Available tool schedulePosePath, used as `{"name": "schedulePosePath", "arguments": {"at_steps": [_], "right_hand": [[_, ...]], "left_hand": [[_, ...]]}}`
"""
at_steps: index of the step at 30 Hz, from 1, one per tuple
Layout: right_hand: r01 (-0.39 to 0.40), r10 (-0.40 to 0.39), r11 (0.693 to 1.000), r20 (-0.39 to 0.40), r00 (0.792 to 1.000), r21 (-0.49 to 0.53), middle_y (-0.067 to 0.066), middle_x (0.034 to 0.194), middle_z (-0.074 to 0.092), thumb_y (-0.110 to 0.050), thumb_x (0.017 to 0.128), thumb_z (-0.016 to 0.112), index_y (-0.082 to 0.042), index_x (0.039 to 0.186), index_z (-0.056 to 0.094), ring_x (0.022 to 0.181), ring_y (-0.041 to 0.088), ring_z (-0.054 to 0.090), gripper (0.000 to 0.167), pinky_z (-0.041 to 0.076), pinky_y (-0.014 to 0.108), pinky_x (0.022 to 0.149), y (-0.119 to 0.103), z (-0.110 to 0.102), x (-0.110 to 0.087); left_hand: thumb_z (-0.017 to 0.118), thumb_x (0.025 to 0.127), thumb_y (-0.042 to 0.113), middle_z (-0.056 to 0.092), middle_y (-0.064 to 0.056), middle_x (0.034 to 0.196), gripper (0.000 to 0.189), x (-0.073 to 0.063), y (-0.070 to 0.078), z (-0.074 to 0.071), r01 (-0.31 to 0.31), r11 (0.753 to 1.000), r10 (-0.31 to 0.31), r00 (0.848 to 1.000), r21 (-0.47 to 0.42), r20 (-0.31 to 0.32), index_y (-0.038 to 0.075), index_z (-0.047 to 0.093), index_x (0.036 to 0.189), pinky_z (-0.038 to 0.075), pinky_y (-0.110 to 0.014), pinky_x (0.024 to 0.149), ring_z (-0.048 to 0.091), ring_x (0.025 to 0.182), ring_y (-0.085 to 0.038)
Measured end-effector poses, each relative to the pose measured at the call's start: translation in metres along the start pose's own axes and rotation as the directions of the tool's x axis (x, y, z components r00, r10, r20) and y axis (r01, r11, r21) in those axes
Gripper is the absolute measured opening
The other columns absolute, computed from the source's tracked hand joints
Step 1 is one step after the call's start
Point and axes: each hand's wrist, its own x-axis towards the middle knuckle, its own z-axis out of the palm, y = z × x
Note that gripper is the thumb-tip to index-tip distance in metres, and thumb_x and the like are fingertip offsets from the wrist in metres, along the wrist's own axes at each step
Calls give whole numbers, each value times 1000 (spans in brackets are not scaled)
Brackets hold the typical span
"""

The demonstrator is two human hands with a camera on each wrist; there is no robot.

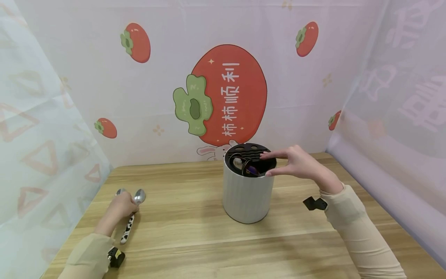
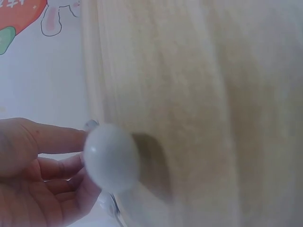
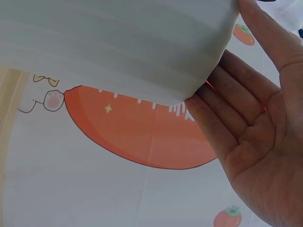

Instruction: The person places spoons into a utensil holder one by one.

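Observation:
At the left of the table, my left hand (image 1: pixel 122 205) pinches a spoon whose metal bowl (image 1: pixel 120 191) shows past the fingers. Right beside it lies another spoon (image 1: pixel 139 196), its white handle (image 1: pixel 127 231) spotted black like a cow. A pale rounded end (image 2: pixel 112 158), seemingly of a spoon handle, fills the front of the left wrist view. My right hand (image 1: pixel 301 164) is at the right rim of a white ribbed canister (image 1: pixel 247 197), thumb and fingers spread apart. In the right wrist view, its straight fingertips touch the canister's side.
The canister's black slotted top (image 1: pixel 256 154) has a wide opening with dark-rimmed glasses-like items (image 1: pixel 244 164) inside; their kind is unclear. A wooden table (image 1: pixel 181 217) lies below. Printed cloth (image 1: pixel 156 89) hangs behind and at both sides.

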Motion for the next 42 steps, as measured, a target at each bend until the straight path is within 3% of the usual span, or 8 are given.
{"name": "schedulePosePath", "arguments": {"at_steps": [4, 11, 16, 19, 23, 30, 33, 42], "right_hand": [[-2, 2, 1000, 0, 1000, 0, -3, 117, 68, -41, 75, 77, -18, 119, 68, 93, 8, 65, 50, 41, 24, 69, 0, 0, 0], [-2, 2, 1000, -4, 1000, 0, -3, 117, 68, -42, 76, 76, -19, 119, 68, 101, 10, 66, 50, 43, 24, 70, 2, 0, 0], [-1, 1, 1000, -6, 1000, 10, -2, 117, 68, -42, 76, 77, -19, 120, 67, 77, 3, 60, 51, 41, 24, 67, 2, 0, -1], [-4, 4, 1000, -8, 1000, 14, -3, 117, 68, -42, 75, 77, -20, 120, 67, 72, 2, 56, 51, 41, 24, 66, 1, 0, -1], [1, -1, 1000, -8, 1000, 12, -3, 117, 68, -42, 76, 76, -19, 119, 68, 81, 1, 59, 50, 41, 24, 67, 2, 1, -1], [1, -1, 1000, -8, 1000, 10, -3, 116, 68, -43, 75, 77, -20, 119, 68, 67, 3, 52, 50, 40, 24, 64, 1, 1, -1], [4, -4, 1000, -7, 1000, 10, -2, 117, 68, -42, 75, 77, -19, 119, 68, 75, 2, 57, 50, 41, 25, 64, 1, 1, -2], [-1, 1, 1000, 0, 1000, 8, -2, 116, 68, -43, 75, 76, -20, 119, 68, 62, -1, 44, 50, 40, 25, 62, 1, 0, -1]], "left_hand": [[66, 73, 6, 50, 3, 47, 21, 1, 0, -1, 15, 1000, -15, 1000, 1, 4, 3, 60, 53, 36, -24, 47, 43, 46, -10], [69, 72, 6, 56, -2, 51, 20, 3, -1, -1, 50, 997, -48, 998, -54, 42, 2, 60, 55, 39, -24, 49, 46, 49, -11], [68, 74, 6, 59, -4, 54, 18, 4, -1, -2, 55, 996, -52, 998, -69, 48, 1, 61, 58, 40, -25, 50, 48, 50, -12], [68, 75, 6, 60, -6, 57, 16, 4, -1, -1, 56, 996, -53, 998, -75, 45, 0, 63, 62, 42, -26, 52, 50, 53, -14], [68, 75, 6, 61, -8, 61, 14, 2, 0, -2, 51, 995, -48, 998, -82, 44, -1, 63, 65, 44, -28, 53, 52, 55, -16], [67, 75, 6, 60, -5, 55, 17, 1, 1, -1, 58, 995, -54, 997, -83, 46, 0, 64, 60, 42, -26, 50, 49, 50, -13], [67, 75, 7, 59, -5, 54, 17, 1, 1, -1, 65, 993, -60, 997, -96, 55, 0, 63, 60, 43, -26, 50, 49, 49, -13], [68, 74, 9, 57, -3, 50, 22, -3, 4, -4, 70, 993, -67, 997, -92, 38, 4, 58, 55, 40, -24, 46, 49, 46, -11]]}}
